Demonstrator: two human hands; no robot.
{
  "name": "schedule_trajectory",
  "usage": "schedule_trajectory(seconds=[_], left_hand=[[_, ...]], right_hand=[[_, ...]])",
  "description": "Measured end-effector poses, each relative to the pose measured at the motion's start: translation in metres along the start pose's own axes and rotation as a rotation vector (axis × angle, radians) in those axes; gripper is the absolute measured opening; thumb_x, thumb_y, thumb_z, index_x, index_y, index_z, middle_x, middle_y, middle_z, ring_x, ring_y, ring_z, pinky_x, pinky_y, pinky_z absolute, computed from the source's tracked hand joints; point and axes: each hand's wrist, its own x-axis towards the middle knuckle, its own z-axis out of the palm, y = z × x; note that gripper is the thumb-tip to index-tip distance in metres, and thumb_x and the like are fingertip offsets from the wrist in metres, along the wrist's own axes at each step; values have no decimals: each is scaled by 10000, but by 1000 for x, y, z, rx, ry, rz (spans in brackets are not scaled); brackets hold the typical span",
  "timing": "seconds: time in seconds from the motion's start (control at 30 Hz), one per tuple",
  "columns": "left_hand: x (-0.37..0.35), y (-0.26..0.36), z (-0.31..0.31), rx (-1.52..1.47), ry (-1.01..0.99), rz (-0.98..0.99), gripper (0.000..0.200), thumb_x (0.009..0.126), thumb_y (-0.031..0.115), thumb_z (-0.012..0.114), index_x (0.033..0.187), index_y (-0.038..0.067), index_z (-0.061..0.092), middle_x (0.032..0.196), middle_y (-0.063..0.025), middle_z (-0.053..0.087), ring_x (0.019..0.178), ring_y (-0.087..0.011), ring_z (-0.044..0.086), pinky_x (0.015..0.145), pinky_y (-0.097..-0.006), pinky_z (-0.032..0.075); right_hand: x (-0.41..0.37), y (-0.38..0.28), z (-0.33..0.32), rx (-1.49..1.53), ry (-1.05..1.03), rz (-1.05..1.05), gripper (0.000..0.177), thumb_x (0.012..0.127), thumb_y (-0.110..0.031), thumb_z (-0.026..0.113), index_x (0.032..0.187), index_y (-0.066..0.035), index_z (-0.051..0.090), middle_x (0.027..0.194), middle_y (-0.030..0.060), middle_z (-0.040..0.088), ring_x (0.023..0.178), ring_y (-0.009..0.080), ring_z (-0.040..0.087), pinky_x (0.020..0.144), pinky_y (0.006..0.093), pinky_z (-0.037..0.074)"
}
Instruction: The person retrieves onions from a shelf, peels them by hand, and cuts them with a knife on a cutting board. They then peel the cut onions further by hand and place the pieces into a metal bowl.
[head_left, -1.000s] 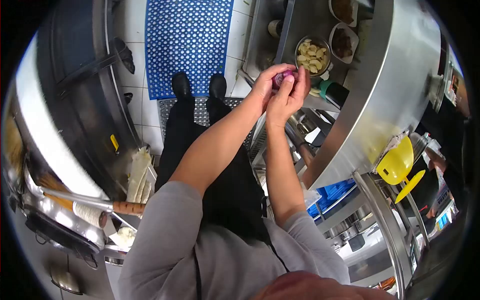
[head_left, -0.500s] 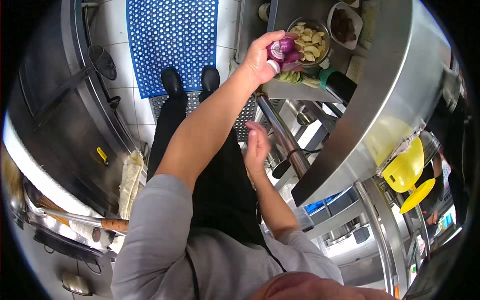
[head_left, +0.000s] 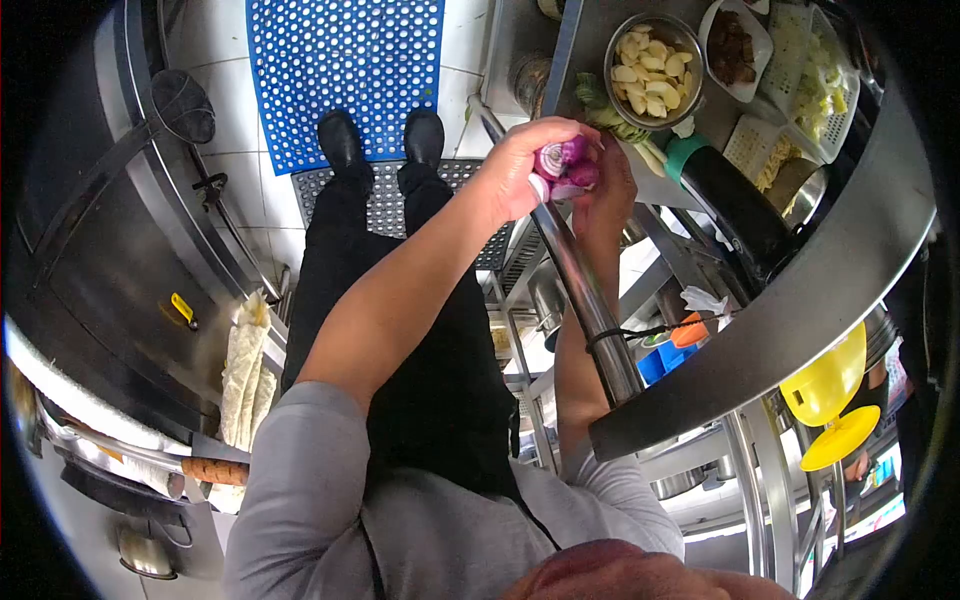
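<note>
Peeled red onions (head_left: 570, 165), some with a cut face showing pale rings, rest in my left hand (head_left: 515, 170), which is curled around them, palm up. My right hand (head_left: 608, 195) is cupped against their right side, its fingers close to my left fingertips and partly hidden. Both hands are over the counter's metal rail. Just beyond them a steel bowl (head_left: 612, 75) holds pale peeled garlic cloves (head_left: 652, 75). Green stalks (head_left: 620, 122) lie beside the bowl, near my fingers.
A dark bottle with a green band (head_left: 725, 190) lies at the right. Past it stand a white dish (head_left: 712, 25) of brown pieces and a white basket (head_left: 835, 140) with pale green vegetables. The steel counter edge (head_left: 780, 370) curves close by. A blue mat (head_left: 340, 60) covers the floor.
My left hand has drawn the onions back from over the garlic bowl, down towards me. My right hand has risen from below the counter to meet them. The view has shifted slightly.
</note>
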Motion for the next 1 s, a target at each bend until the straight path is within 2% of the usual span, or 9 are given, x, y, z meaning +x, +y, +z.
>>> schedule_trajectory(seconds=[0.27, 0.37, 0.57, 0.63, 0.67, 0.73, 0.87, 0.9, 1.0], left_hand=[[5, -9, 46, 197, 85, -6, 276, 886, 216, 640, 1054, 0, 676, 1010, -124, 684, 875, -248, 674, 706, -441, 621], [12, -8, 54, 100, 39, -15, 286, 884, 232, 647, 1045, -2, 673, 1002, -128, 680, 875, -243, 673, 705, -427, 611], [28, -15, 53, 89, -7, 44, 285, 908, 249, 604, 1074, 26, 667, 956, -122, 658, 863, -262, 645, 769, -420, 571], [17, -5, 47, 18, 7, -37, 312, 894, 297, 642, 1065, 37, 670, 982, -139, 666, 901, -289, 660, 823, -500, 566], [2, 1, 67, 156, 221, 6, 344, 897, 336, 633, 1076, 44, 666, 997, -153, 668, 917, -324, 660, 834, -557, 556], [3, 1, 53, -80, 243, 1, 349, 902, 331, 610, 1091, 42, 658, 981, -159, 679, 921, -337, 663, 815, -584, 549], [-25, 28, 23, -123, -162, 44, 342, 938, 345, 563, 1061, 45, 674, 992, -122, 683, 894, -280, 656, 768, -484, 568], [-36, 35, 28, -110, -290, 43, 338, 948, 345, 563, 1055, 47, 681, 1012, -111, 688, 922, -251, 656, 808, -437, 581], [-71, 54, 41, -11, -107, 111, 350, 947, 375, 561, 1060, 70, 689, 1000, -131, 682, 927, -288, 654, 782, -475, 585]], right_hand=[[-24, -15, -22, 547, -223, 220, 491, 1064, -437, 370, 1346, -58, 504, 1314, 96, 573, 1248, 262, 532, 1082, 458, 401], [-29, -38, -7, 408, -157, 109, 542, 1066, -481, 341, 1330, -43, 519, 1234, 96, 590, 1192, 227, 542, 1061, 429, 409], [-27, -51, 7, 424, -181, -11, 556, 1038, -473, 439, 1385, -42, 488, 1371, 98, 540, 1246, 234, 520, 1068, 421, 410], [-38, -46, 13, 359, -185, -2, 543, 1020, -463, 460, 1355, -39, 513, 1328, 114, 562, 1212, 250, 541, 1037, 420, 427], [-45, -43, 13, 287, -152, -20, 537, 1011, -458, 470, 1341, -37, 525, 1306, 123, 573, 1195, 257, 551, 1022, 419, 435], [-66, -37, 0, 77, -46, -36, 525, 994, -448, 491, 1311, -34, 550, 1263, 139, 595, 1161, 272, 572, 992, 418, 452], [-146, -15, -53, -592, 135, -23, 500, 959, -428, 533, 1251, -27, 599, 1177, 171, 639, 1093, 303, 614, 931, 417, 486], [-171, -16, -68, -798, 121, -48, 494, 950, -423, 543, 1236, -25, 612, 1156, 179, 650, 1076, 311, 624, 916, 416, 495], [-246, -52, -94, -1346, -135, -58, 477, 924, -408, 574, 1191, -20, 648, 1091, 203, 683, 1025, 334, 655, 870, 415, 520]])
